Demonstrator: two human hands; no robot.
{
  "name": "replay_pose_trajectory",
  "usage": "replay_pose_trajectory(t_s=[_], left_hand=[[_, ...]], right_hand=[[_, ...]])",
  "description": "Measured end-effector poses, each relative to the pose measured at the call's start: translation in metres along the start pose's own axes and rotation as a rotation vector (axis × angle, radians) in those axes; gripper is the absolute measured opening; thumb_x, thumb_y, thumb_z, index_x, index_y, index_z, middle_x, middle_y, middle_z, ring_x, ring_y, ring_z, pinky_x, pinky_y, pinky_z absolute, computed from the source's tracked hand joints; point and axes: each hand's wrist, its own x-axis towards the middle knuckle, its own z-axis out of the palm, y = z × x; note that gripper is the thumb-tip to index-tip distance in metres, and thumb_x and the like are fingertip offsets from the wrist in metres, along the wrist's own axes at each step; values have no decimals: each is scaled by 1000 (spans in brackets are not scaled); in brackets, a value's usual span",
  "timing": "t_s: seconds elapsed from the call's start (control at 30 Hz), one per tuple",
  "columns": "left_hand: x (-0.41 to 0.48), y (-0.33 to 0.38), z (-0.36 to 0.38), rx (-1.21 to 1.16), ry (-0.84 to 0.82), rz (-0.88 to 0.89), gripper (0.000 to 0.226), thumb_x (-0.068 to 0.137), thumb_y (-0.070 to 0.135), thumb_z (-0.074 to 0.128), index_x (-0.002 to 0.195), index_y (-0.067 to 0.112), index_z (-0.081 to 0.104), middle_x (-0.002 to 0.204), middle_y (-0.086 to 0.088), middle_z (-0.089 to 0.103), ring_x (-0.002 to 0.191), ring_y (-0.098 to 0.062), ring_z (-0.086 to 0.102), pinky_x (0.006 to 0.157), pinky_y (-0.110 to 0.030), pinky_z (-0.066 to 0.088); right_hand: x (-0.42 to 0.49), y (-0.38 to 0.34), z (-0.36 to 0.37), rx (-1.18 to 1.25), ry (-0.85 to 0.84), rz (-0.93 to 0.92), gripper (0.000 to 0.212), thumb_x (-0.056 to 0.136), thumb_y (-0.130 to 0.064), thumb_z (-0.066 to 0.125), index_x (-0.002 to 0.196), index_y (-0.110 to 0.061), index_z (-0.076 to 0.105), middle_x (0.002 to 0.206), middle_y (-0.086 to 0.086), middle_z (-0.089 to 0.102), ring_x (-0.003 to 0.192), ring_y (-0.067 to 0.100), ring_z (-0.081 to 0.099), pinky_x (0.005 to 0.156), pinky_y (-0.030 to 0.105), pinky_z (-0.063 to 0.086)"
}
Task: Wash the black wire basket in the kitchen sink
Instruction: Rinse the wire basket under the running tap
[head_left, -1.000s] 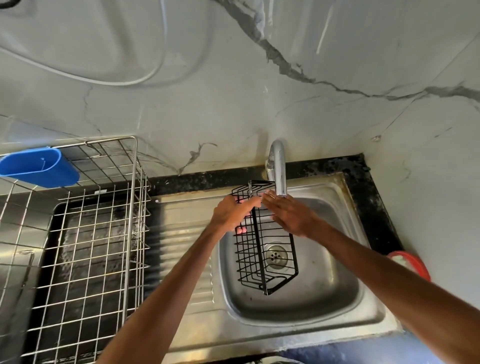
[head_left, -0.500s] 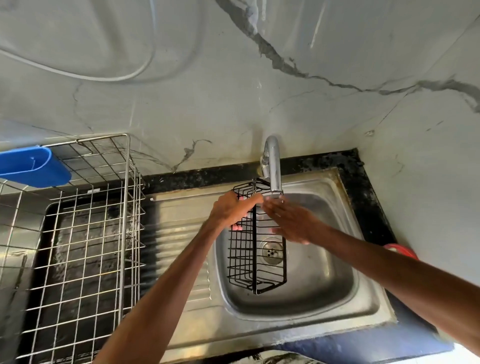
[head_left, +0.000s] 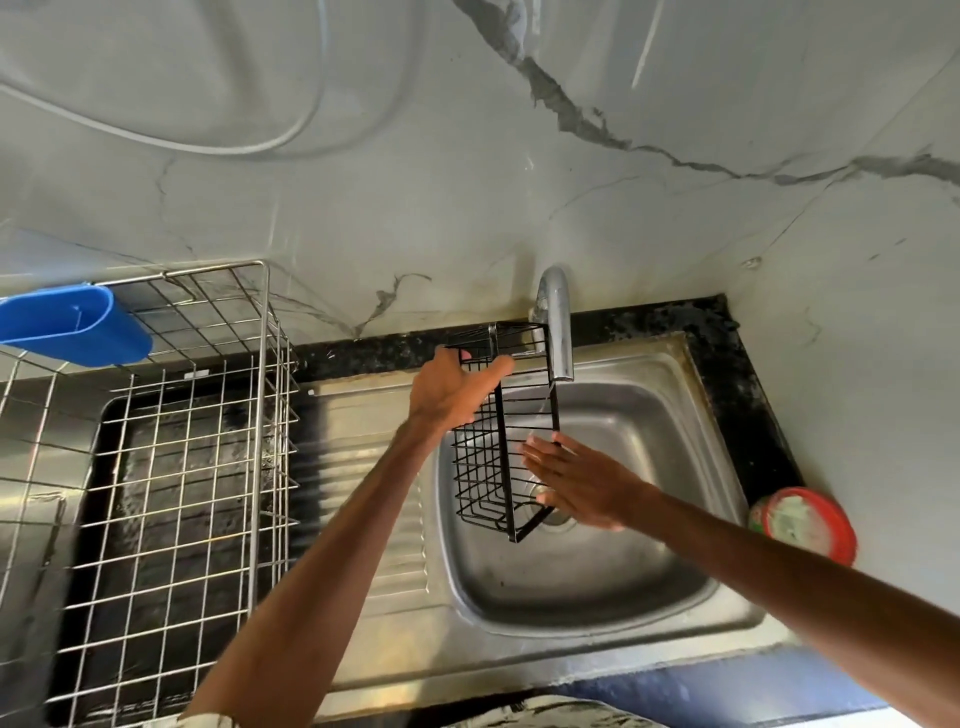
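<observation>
Head view: the black wire basket (head_left: 485, 467) hangs upright over the sink (head_left: 675, 467) bowl, its top under the tap (head_left: 556, 322) at the sink's back edge, where a thin stream of water runs. The left hand (head_left: 454, 389) grips the basket's upper rim, fingers (head_left: 464, 356) curled round the wire. The right hand (head_left: 579, 480) lies flat against the basket's lower side, fingers straight and close together. A steel drying rack (head_left: 182, 467) with a blue holder (head_left: 78, 325) stands left of the sink. A red-rimmed tub (head_left: 805, 522) sits on the desk (head_left: 748, 395) right of it.
</observation>
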Motion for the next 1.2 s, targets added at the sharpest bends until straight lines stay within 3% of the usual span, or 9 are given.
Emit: replay_pose_trajectory(t_s=[0.1, 0.17, 0.27, 0.33, 0.5, 0.77, 0.93, 1.07, 1.2], left_hand=[[4, 2, -4, 12, -10, 44, 110, 67, 84, 54, 119, -12, 63, 48, 7, 49, 36, -9, 60, 51, -28, 53], [5, 5, -3, 44, -36, 37, 87, 74, 81, 58, 97, -2, 68, 47, 4, 47, 39, -16, 64, 53, -29, 52], [3, 6, 1, 67, -79, 61, 67, 80, 79, 61, 66, 15, 53, 45, 9, 41, 29, -4, 46, 49, -23, 43], [-1, 5, 6, 61, -99, 79, 66, 84, 79, 62, 60, 20, 45, 46, 10, 39, 28, -1, 36, 45, -19, 38], [-4, 9, 10, 49, -68, 51, 60, 90, 67, 65, 61, 19, 44, 45, 2, 37, 26, -5, 43, 45, -20, 42], [-4, 10, 6, 149, -35, 2, 90, 81, 83, 59, 105, -4, 68, 52, 6, 49, 64, -23, 77, 50, -23, 42], [-4, 13, 2, 177, 8, 15, 62, 86, 75, 62, 72, 15, 52, 59, 3, 53, 58, -21, 65, 53, -26, 47], [-4, 15, -2, 210, 41, 17, 69, 83, 81, 61, 69, 14, 53, 58, 5, 49, 47, -12, 44, 47, -21, 39], [-4, 8, -3, 188, 49, 0, 69, 85, 79, 60, 71, 12, 52, 60, 3, 49, 50, -12, 45, 50, -23, 39]], right_hand=[[10, 22, -13, -10, 53, -57, 50, 104, -43, 42, 148, -21, 46, 165, 13, 23, 155, 28, 15, 125, 48, 11], [21, 39, -29, -11, 117, -75, 51, 99, -36, 57, 147, -21, 49, 164, 11, 27, 154, 26, 18, 126, 45, 14], [36, 64, -58, 70, 207, 53, 59, 100, -32, 55, 153, -10, 40, 162, 16, 30, 149, 30, 27, 119, 51, 30], [41, 75, -69, 75, 209, 122, 68, 101, -33, 52, 157, -5, 27, 162, 21, 26, 147, 33, 21, 119, 52, 24], [33, 56, -44, 53, 122, 221, 76, 106, -51, 35, 160, -6, 6, 167, 17, 4, 154, 34, 8, 124, 51, 2], [4, 17, -6, 77, 32, 90, 73, 106, -51, 30, 161, -7, 9, 169, 14, 1, 156, 30, 0, 125, 50, 18], [20, 48, -28, 49, 18, 47, 69, 107, -53, 21, 161, -14, 7, 169, 10, 1, 156, 26, 0, 126, 51, 10], [42, 64, -56, 143, 46, 212, 76, 105, -57, 15, 160, -11, -9, 167, 11, 0, 153, 27, 10, 121, 48, -7], [44, 66, -50, 150, 54, 200, 78, 106, -59, 16, 159, -8, -11, 167, 12, -4, 155, 31, 6, 126, 54, 10]])
